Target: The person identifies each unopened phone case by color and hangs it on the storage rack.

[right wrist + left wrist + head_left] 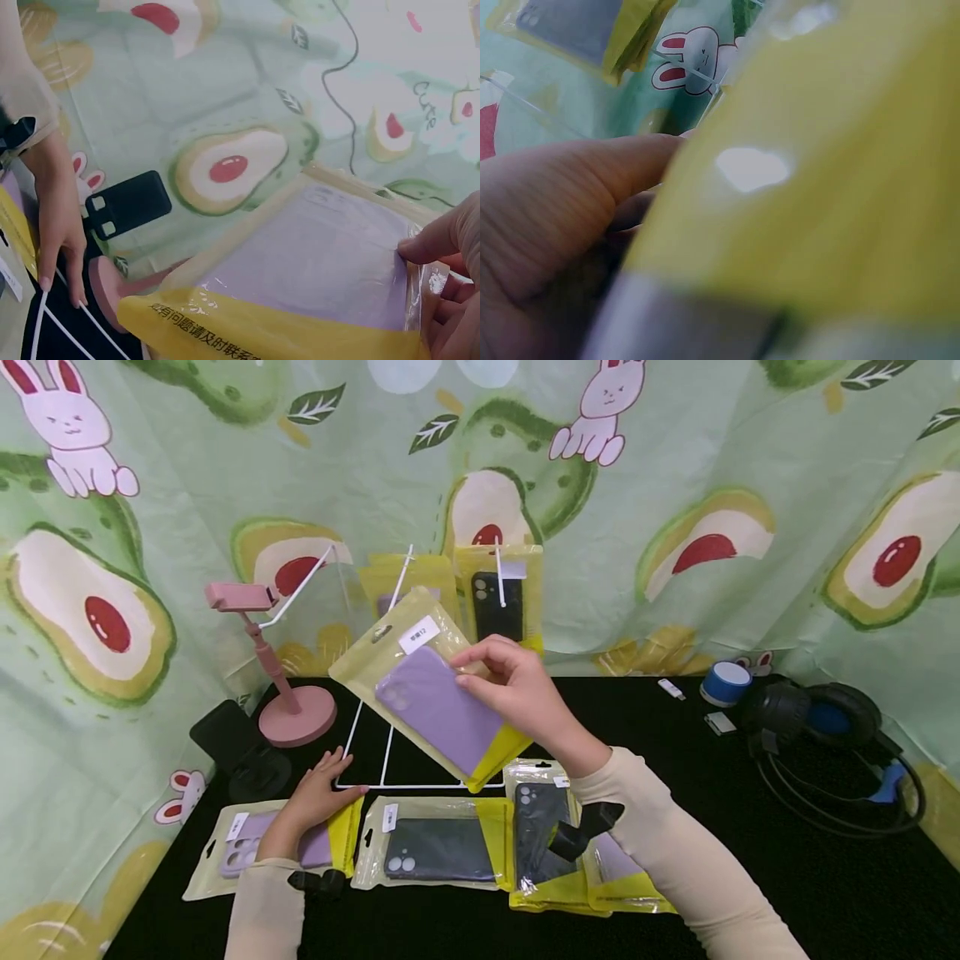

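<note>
My right hand (517,689) pinches the side edge of a packaged purple phone case (442,702), lifted and tilted in front of the white wire rack (435,787). A white label is stuck near the bag's hang hole. In the right wrist view, the thumb (435,236) presses on the bag's edge. My left hand (318,789) rests at the rack's front left corner, its fingers extended over the white rods. Beneath that wrist lies another bagged purple phone case (247,847), partly hidden. Two bagged cases, one with a black phone case (497,608), hang on the rack's hooks.
Along the front lie a bagged dark case (438,849), another dark case (536,818) and a purple one (618,868) partly under my right sleeve. A pink stand (296,714) and black phone holder (236,747) stand left. Headphones (813,718) and a blue cylinder (725,683) sit right.
</note>
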{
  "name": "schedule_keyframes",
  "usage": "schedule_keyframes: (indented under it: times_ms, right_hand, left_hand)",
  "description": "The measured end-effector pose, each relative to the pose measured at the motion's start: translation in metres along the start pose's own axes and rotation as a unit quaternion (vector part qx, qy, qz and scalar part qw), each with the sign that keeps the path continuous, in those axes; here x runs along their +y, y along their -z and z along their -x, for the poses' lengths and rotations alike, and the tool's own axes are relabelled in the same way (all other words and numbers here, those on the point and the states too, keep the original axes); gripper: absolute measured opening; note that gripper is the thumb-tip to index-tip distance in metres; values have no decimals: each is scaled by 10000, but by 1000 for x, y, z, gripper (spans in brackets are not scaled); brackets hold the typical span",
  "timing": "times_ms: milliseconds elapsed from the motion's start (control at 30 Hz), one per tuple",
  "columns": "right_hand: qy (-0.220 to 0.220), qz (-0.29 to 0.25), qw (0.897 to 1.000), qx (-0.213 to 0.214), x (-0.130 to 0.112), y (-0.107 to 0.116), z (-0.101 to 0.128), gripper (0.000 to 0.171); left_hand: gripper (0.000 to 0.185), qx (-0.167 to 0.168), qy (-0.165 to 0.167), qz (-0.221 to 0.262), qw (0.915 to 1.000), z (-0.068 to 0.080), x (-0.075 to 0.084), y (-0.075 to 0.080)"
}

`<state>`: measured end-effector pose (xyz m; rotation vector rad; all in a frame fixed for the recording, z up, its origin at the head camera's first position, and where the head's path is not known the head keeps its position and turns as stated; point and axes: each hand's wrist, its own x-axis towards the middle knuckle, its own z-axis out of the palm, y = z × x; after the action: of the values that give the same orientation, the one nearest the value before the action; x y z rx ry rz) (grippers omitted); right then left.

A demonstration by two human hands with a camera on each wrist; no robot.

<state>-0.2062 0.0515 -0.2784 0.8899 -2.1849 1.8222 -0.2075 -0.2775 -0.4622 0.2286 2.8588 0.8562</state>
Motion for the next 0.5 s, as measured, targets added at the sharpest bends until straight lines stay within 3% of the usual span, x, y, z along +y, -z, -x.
schedule_keyframes:
  times_ms: [333, 500]
  right_hand:
    - [-568, 386, 9968, 399, 20, -11, -12, 15]
    - [-949, 296, 9926, 695, 35, -16, -28, 14]
  left_hand:
    - [76, -21, 63, 24, 10000, 0, 3, -1]
    - [76, 11, 94, -49, 9999, 0, 2, 0]
